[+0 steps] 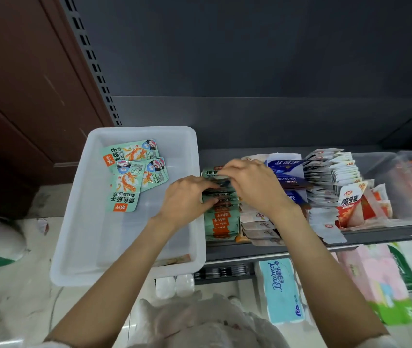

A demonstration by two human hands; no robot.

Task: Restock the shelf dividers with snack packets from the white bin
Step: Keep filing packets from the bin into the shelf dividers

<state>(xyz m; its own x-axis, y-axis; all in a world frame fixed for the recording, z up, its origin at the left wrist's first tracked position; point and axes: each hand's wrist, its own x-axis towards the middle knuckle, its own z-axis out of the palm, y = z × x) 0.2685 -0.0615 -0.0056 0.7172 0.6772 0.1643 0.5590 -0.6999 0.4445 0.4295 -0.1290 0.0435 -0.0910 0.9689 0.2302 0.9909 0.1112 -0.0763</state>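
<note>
While both hands, left hand (187, 197) and right hand (252, 184), pinch green packets (221, 214) in the divider, seat them upright before fetching 3 left in white bin (94, 242).

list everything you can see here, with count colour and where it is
white bin: one, translucent white, on the left end of the shelf
loose snack packets: three, mint green with orange, at the bin's far end
row of green packets: count unclear, mint green and orange, shelf divider beside the bin
pale packets: several, cream, next divider to the right
blue packets: a few, blue and white, behind the right hand
white sachets: many, white, further right
red and white packets: a few, right of the sachets
tissue pack: one, light blue, lower shelf
pink pack: one, pink and green, lower shelf right
left hand: on the green row, fingers curled on a packet
right hand: pinching the top of the same row
</note>
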